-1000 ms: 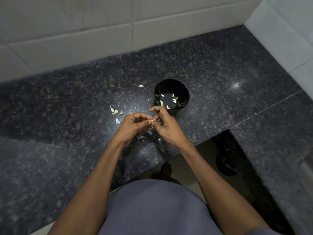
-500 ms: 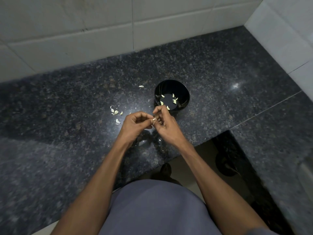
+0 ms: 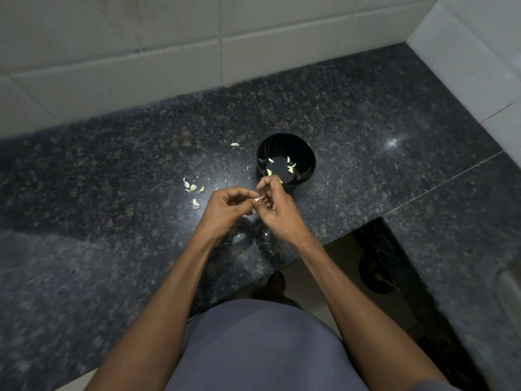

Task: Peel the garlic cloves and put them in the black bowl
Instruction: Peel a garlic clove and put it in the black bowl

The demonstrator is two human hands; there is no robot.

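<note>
Garlic peeling, partway done

Both hands, left hand (image 3: 225,206) and right hand (image 3: 277,210), pinch one small pale garlic clove (image 3: 258,198) just before the round black bowl (image 3: 306,153); several peeled cloves (image 3: 290,167) inside, few loose cloves (image 3: 193,193) left of it.

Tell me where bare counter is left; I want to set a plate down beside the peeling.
The dark speckled granite counter lies bare right of the round black bowl, out to the white tiled wall, and across its far left. It is crowded left of the bowl, where pale garlic pieces lie scattered, and where the left hand and right hand work.
</note>
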